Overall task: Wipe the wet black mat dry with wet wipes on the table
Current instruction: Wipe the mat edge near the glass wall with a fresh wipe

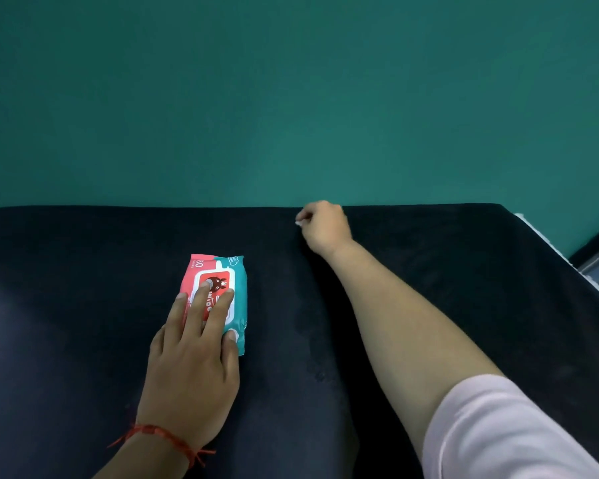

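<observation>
A black mat (429, 278) covers the whole table top. On it, left of centre, lies a red and teal pack of wet wipes (218, 274). My left hand (194, 361) rests flat on the pack, its straight fingers over the lid flap and its thumb at the pack's near right corner. My right hand (322, 226) reaches out to the mat's far edge with its fingers curled round a small white wipe (298, 223); only a tip of the wipe shows.
A teal wall (291, 98) rises directly behind the table's far edge. The table's right edge (547, 243) shows a white rim, with a grey floor strip beyond it at the far right.
</observation>
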Demonstrator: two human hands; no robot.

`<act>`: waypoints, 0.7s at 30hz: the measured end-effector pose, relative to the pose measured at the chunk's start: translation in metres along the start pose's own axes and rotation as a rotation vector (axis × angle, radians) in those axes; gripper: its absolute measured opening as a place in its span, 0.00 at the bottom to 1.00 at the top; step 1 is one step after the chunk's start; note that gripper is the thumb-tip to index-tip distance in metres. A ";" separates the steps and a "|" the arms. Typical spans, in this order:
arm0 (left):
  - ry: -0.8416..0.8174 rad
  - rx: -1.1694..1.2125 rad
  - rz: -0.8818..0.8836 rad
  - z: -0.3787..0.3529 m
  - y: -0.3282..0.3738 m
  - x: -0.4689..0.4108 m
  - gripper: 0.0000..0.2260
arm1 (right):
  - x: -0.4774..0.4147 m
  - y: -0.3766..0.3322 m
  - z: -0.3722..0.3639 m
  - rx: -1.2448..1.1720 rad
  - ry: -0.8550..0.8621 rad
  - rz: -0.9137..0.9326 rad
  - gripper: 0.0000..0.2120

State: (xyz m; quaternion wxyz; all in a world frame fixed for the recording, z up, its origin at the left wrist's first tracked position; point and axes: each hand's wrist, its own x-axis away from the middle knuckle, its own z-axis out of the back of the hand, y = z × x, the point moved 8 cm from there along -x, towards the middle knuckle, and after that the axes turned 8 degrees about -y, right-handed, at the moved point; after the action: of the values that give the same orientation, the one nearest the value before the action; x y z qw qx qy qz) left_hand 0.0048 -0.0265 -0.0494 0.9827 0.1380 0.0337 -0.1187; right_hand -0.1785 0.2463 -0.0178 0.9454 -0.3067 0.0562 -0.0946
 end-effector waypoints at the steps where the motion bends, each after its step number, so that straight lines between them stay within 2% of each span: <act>1: -0.005 0.002 -0.001 0.000 0.000 0.000 0.27 | 0.007 -0.009 -0.011 -0.009 -0.034 0.055 0.08; 5: 0.006 0.035 -0.018 0.000 -0.002 0.000 0.27 | 0.014 -0.009 -0.019 -0.008 -0.098 0.151 0.08; 11: 0.038 0.068 -0.013 -0.002 -0.005 0.000 0.25 | -0.007 0.043 0.026 0.031 0.079 -0.065 0.05; 15: 0.034 0.064 -0.016 -0.004 -0.005 -0.002 0.26 | -0.028 0.065 0.049 0.072 0.138 -0.211 0.06; 18: 0.045 0.076 -0.015 -0.005 -0.007 -0.002 0.26 | -0.036 0.056 0.045 0.087 0.157 -0.227 0.10; 21: 0.044 0.080 -0.009 -0.005 -0.007 -0.002 0.26 | -0.039 0.026 0.023 0.054 0.084 -0.156 0.11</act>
State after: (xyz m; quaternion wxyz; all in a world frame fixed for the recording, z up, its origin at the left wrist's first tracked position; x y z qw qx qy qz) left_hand 0.0010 -0.0314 -0.0559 0.9749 0.1795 0.0510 -0.1213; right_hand -0.2090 0.2885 -0.0129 0.9399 -0.2804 0.0693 -0.1820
